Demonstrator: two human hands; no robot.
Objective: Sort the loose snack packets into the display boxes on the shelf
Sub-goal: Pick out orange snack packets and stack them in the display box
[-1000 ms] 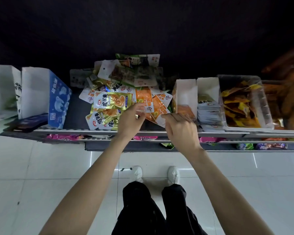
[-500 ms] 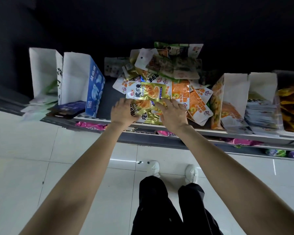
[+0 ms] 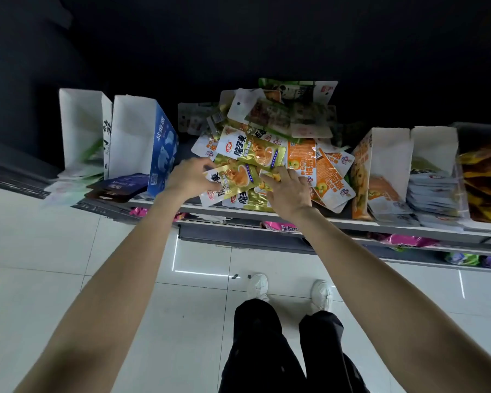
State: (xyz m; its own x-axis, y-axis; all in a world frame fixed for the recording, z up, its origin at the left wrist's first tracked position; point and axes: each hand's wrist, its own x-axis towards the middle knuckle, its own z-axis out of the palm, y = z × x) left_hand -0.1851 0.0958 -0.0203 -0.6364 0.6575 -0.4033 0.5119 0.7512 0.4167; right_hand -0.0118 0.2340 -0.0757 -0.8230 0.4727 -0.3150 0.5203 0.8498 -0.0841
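A heap of loose snack packets lies mid-shelf: gold ones in front, orange ones to the right, pale see-through ones at the back. My left hand pinches the left end of a gold packet at the heap's front edge. My right hand is just right of it, its curled fingertips gripping a small yellow packet. Display boxes flank the heap: a blue box and a white box on the left, an orange box and another white box on the right.
A clear bin of yellow-orange packets stands at the far right. The shelf's front rail runs below my hands, with pink packets on a lower shelf. White floor tiles, my legs and shoes fill the bottom.
My right hand left the orange box and came left onto the heap. My left hand shifted left and took the gold packet. The view swung left.
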